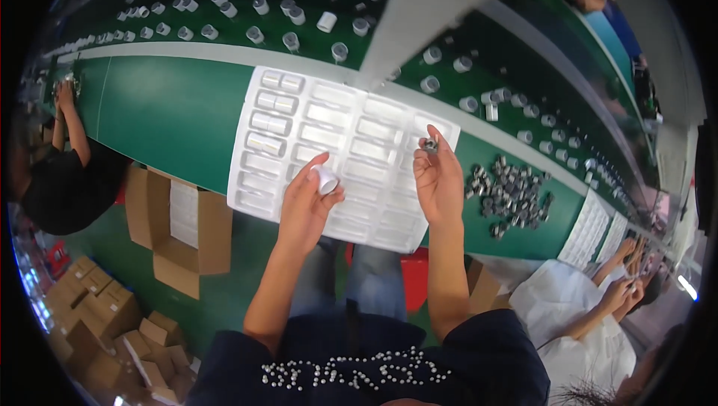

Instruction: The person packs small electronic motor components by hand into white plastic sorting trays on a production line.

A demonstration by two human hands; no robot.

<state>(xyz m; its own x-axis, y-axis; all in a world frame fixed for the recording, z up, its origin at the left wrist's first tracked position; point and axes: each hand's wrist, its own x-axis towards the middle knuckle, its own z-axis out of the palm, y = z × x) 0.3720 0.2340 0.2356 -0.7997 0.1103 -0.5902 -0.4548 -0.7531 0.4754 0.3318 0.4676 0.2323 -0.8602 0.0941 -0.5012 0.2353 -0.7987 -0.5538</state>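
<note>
My left hand is closed round a white cylindrical cup, held above a white plastic tray. Between the fingertips of my right hand is a small dark metallic cylindrical part, over the tray's right side. The tray has rows of long moulded pockets. White cylinders lie in several pockets of its left column. To the right of the tray, a heap of small dark metallic parts is spread on the green table.
A conveyor carrying many white cups runs behind the table, with a grey post rising beside the tray. An open carton stands at lower left, near stacked boxes. Other people work at left and right.
</note>
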